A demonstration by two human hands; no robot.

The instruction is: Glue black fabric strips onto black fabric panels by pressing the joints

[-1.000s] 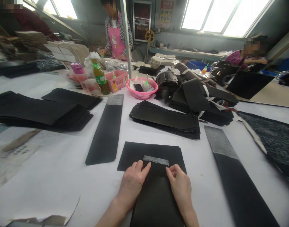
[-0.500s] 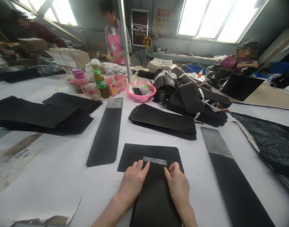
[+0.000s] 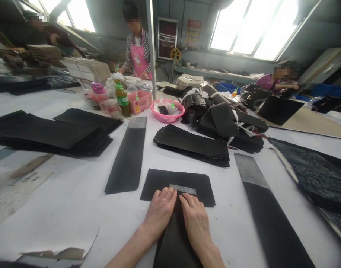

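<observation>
A black sheet (image 3: 173,242) runs from the bottom edge up over a wider black rectangular panel (image 3: 156,180) lying crosswise on the table. A rough grey band (image 3: 185,189) shows where the two overlap. My left hand (image 3: 161,208) lies on the sheet's left side, fingers together and fingertips against the grey band; its thumb is hidden. From the right, my right hand (image 3: 195,216) lies over the sheet just below the band, fingers stretched forward. Both hands press down from above, with fingertips close together. Their undersides are hidden.
Long black strips with grey ends lie left (image 3: 126,160) and right (image 3: 265,204). Behind are a black stack (image 3: 191,143), a pink basin (image 3: 167,117), a green-labelled bottle (image 3: 122,98) and bundled black pieces (image 3: 223,119). Another stack (image 3: 47,130) sits left. Several people work beyond.
My right hand has moved left and inward over the black sheet, its fingers now stretched flat. My left hand's fingers have drawn together near the grey band. The view has shifted slightly.
</observation>
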